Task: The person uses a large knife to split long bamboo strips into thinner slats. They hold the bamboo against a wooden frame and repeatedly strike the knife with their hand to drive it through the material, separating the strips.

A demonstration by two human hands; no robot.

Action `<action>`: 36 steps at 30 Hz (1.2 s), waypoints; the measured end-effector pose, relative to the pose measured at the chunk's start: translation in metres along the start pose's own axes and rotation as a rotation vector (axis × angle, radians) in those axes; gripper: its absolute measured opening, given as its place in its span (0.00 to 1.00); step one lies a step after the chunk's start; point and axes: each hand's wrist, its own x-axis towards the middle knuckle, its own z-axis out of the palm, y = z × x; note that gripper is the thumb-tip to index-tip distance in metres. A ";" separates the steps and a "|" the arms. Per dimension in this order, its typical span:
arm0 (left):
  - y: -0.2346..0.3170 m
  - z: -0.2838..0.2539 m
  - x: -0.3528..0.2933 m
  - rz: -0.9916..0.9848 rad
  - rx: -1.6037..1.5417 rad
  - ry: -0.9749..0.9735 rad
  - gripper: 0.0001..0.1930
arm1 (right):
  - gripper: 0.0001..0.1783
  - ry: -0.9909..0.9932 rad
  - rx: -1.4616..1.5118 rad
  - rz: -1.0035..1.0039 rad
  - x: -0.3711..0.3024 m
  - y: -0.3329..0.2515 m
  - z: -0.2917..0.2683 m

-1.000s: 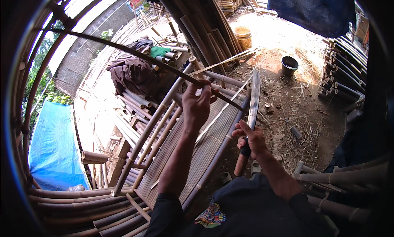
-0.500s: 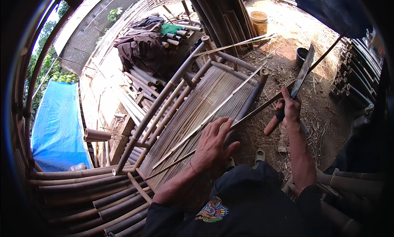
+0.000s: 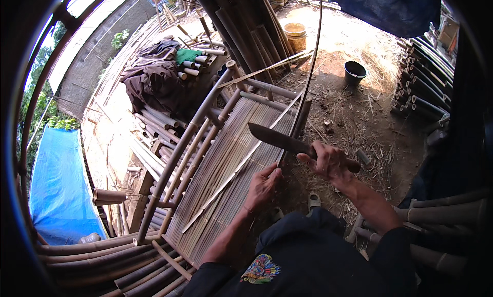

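My left hand (image 3: 263,187) is closed on the near end of a long, thin dark bamboo strip (image 3: 314,55). The strip runs up and away past the far end of the bench and out at the top edge. My right hand (image 3: 328,163) grips a machete (image 3: 275,138) by its handle, the broad dark blade pointing left, level above the bench edge. The blade crosses close to the strip just above my left hand; whether they touch I cannot tell. Under both lies a bamboo bench (image 3: 205,179) with a slatted top, and a pale split strip (image 3: 231,174) rests lengthwise on it.
Beyond the bench, brown cloth (image 3: 154,84) covers stacked bamboo poles. A black bucket (image 3: 354,73) and a yellowish bucket (image 3: 296,37) stand on the littered ground. More poles (image 3: 418,86) are piled at right. A blue tarp (image 3: 61,189) hangs at left.
My left hand has gone from spread flat on the dark strip to closed round its end. My right hand moved left and down, swinging the blade leftward; the strip now points away from me.
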 end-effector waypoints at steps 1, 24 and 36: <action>-0.001 0.002 0.001 0.008 0.066 0.055 0.18 | 0.33 -0.020 0.009 -0.036 -0.009 -0.010 0.006; -0.025 -0.041 -0.113 0.121 0.384 0.058 0.13 | 0.34 -0.067 -0.035 0.086 0.023 0.055 -0.047; -0.028 -0.040 -0.110 -0.093 -0.239 -0.061 0.23 | 0.36 0.211 0.098 0.431 0.047 0.101 -0.095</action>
